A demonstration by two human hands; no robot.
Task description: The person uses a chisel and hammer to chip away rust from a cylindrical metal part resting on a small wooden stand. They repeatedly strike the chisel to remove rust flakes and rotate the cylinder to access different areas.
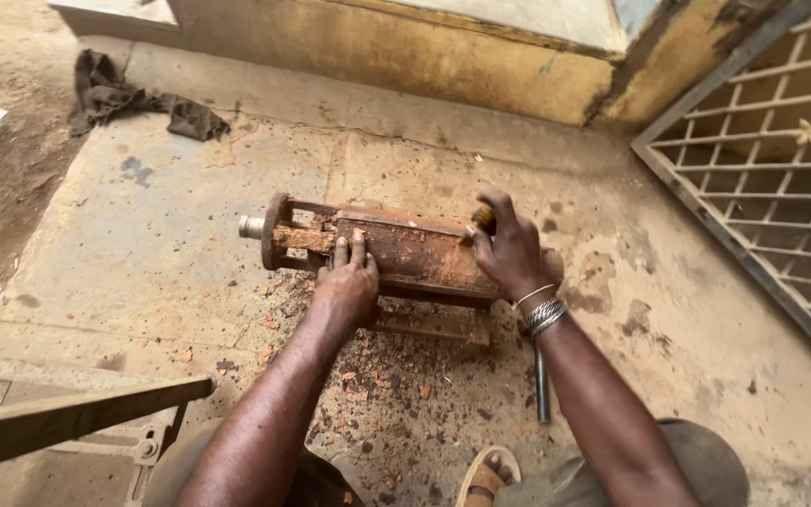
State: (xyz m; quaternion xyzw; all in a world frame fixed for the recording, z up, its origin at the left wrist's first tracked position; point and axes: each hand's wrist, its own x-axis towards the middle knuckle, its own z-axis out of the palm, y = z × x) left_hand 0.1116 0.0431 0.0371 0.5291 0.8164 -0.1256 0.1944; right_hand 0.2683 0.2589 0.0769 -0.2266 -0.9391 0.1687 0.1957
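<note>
Hands [344, 282] [511, 252] on rusty motor housing [405, 253]

A rust-caked metal motor body [396, 253], rough, flaking and matt brown, lies on a worn concrete slab [161, 235] that is stained and dusty. Its steel shaft end [252, 226] is smoother and dull grey. Rust flakes [377, 385] litter the concrete. The left hand [347, 284] presses on the corroded casing; the right hand [511, 252], with shiny metal bangles [543, 313] at the wrist, rests at the far end. A crumpled dark cloth [129, 99] lies nearby. A smooth grey metal rod [542, 380] rests on the slab beside a painted metal grille [781, 178].
</note>
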